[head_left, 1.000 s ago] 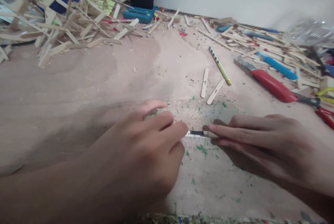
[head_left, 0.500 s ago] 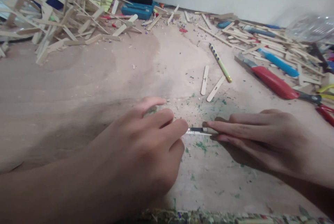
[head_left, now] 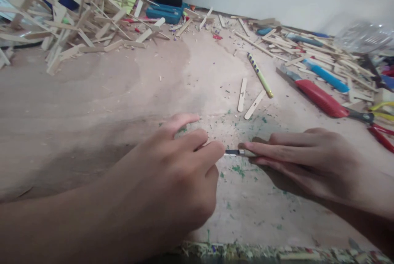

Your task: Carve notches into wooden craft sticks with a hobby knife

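Note:
In the head view, my left hand is closed, thumb and fingertips pinched together, with the index finger bent and another finger reaching forward. A thin pale strip shows at its fingertips; the rest is hidden inside the hand. My right hand lies low over the board with its fingers pressed together around a slim tool. That tool has a dark narrow front part and a silver band, and its dark end meets my left fingertips. Its kind is not clear, as the fingers cover most of it.
Beyond my hands lie two notched craft sticks and a yellow-green pencil. A red-handled saw and blue-handled tool are at right near piled sticks. A tangled stick structure fills the back left. Green shavings dot the board.
My left hand has shifted slightly right, toward the right hand, and less of the pale strip shows. My right hand stays almost still on the slim tool. The view has shifted a little.

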{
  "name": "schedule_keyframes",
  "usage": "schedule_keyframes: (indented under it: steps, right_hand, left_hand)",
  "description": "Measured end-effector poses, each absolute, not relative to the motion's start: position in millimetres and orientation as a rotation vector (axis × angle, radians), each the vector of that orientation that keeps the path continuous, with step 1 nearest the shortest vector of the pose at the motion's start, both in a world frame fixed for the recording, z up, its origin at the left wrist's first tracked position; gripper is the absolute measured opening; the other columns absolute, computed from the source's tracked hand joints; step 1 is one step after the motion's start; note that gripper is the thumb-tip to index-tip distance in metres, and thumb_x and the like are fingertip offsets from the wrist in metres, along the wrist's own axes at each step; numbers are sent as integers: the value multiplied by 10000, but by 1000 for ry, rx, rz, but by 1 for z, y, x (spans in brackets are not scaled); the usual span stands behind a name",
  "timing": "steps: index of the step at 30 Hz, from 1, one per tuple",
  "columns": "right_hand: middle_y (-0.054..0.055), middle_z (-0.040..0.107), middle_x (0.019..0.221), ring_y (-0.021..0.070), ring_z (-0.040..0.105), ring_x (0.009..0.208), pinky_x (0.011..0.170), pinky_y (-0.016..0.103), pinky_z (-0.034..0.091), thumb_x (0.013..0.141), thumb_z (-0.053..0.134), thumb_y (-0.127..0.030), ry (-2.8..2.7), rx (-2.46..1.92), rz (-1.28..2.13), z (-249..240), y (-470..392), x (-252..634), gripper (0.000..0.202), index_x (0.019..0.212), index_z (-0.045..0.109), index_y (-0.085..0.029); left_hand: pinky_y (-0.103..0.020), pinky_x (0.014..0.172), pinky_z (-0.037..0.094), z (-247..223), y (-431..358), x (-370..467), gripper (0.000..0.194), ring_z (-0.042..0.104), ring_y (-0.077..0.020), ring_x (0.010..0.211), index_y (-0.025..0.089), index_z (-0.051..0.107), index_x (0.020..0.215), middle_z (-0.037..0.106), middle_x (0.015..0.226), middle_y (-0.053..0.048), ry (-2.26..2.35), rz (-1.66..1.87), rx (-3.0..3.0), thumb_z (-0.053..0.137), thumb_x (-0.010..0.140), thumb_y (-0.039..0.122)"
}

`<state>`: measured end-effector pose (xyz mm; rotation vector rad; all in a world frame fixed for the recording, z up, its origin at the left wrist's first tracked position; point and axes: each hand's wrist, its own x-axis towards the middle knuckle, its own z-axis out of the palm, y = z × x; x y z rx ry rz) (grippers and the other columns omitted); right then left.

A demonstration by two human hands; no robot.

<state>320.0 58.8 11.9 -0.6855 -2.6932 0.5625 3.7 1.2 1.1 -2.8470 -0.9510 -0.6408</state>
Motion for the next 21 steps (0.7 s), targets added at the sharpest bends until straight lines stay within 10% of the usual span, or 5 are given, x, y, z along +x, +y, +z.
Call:
schedule_keyframes:
  steps: [9, 21]
  right_hand:
    - [-6, 809, 926, 128, 699, 621, 523, 285, 517, 1283, 527, -296, -2730, -694, 552, 13, 58, 322, 468, 1708, 691, -404]
    - [-4, 753, 843, 93, 621, 587, 527, 245, 457, 1265, 582, -258, -2713, -669, 478, 16, 55, 318, 319, 1484, 813, -230]
  left_hand:
    - [-591, 1173, 646, 5, 2, 4, 373, 695, -268, 874, 244, 774, 777, 725, 889, -10, -902, -616, -2856, 609, 1034, 29]
    - [-584, 1168, 654, 8, 1, 5, 384, 723, -273, 885, 241, 800, 788, 776, 914, -23, -901, -559, -2882, 607, 1052, 38]
